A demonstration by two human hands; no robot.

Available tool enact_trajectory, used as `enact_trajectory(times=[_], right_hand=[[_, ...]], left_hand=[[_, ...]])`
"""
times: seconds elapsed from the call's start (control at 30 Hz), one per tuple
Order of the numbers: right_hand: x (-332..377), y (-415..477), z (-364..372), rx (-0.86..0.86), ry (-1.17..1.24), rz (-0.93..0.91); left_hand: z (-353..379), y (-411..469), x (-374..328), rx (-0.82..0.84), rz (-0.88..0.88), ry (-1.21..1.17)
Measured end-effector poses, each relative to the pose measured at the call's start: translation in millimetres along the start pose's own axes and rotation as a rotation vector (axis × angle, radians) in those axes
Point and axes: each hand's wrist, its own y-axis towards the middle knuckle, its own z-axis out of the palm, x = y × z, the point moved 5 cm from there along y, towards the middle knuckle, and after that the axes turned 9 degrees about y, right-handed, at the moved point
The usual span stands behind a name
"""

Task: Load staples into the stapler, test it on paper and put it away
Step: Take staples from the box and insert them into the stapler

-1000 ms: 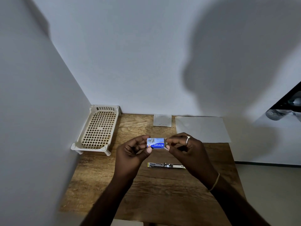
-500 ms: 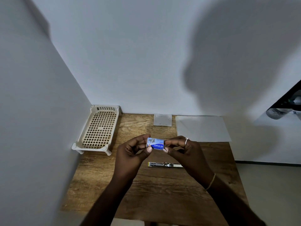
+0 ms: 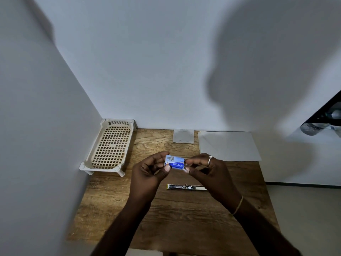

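Note:
A small blue staple box (image 3: 175,162) is held above the wooden table (image 3: 177,215) between both hands. My left hand (image 3: 149,172) grips its left end with thumb and fingers. My right hand (image 3: 208,170), with a ring on one finger, pinches the box's right end. Below the hands the stapler (image 3: 185,187) lies flat on the table, opened out long, its yellow tip to the left. Its right end is hidden behind my right hand. A white sheet of paper (image 3: 228,145) lies at the back right of the table.
A cream plastic lattice tray (image 3: 108,146) stands at the back left against the wall. A small white square of paper (image 3: 183,136) lies at the back middle. White walls close the left and back. The table's right edge drops to the floor (image 3: 304,218).
Both hands have stayed at the box's ends. The box has tilted slightly, and my right fingers have shifted at its right end.

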Motion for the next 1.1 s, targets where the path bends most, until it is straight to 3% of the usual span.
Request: enact_trajectory(times=[0.27, 0.53, 1.1], right_hand=[[9.8, 2.3, -1.6, 0.015, -0.111, -0.072], [27.6, 3.2, 2.1, 0.047, -0.373, -0.251], [31.4, 4.9, 2.6, 0.089, -0.433, -0.292]], left_hand=[[-2.5, 3.4, 6.4, -0.008, -0.038, -0.093], [-4.9, 7.0, 11.1, -0.01, -0.047, -0.093], [-8.0, 4.8, 7.5, -0.004, -0.044, -0.065]])
